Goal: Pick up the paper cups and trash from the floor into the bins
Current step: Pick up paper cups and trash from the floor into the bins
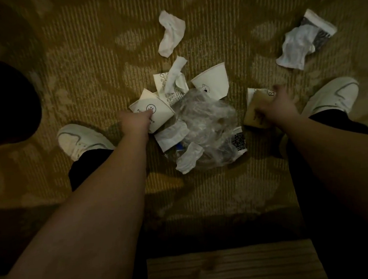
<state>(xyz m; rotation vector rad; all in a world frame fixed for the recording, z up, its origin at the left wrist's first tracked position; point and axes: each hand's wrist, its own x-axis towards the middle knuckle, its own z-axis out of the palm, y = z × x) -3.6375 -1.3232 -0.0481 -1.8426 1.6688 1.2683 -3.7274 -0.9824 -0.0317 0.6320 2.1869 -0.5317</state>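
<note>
A heap of litter is seen on the patterned carpet [237, 190], and the crumpled clear plastic bag [208, 126] at its middle is taken here as the landmark. Just left of the bag, the left hand [136, 121] is closed round a white smiley-print cup [152, 108], with the thumb laid across its side. Well to the right of the bag, the right hand [279, 107] is curled on a brown cup [255, 115], behind which a further white cup [252, 93] is partly covered. Against the bag's far edge a cat-print cup [212, 79] and a flattened printed cup [163, 83] are found, the latter with a twisted tissue [174, 74] across it. Farther beyond the bag lies a crumpled napkin [170, 33]; far to its upper right, a wrapper with tissue [303, 42].

The thin cups could be crushed or let slip if squeezed unevenly, and any dregs would be spilled on the carpet. Neighbouring scraps could be dragged along as the cups are lifted, since the pieces overlap.

No bin can be identified with certainty; a dark rounded shape [4, 103] far left of the bag is cut off by shadow. The right fingers are blurred, so the exact grip cannot be told. What is wrapped inside the bag is hard to make out.
</note>
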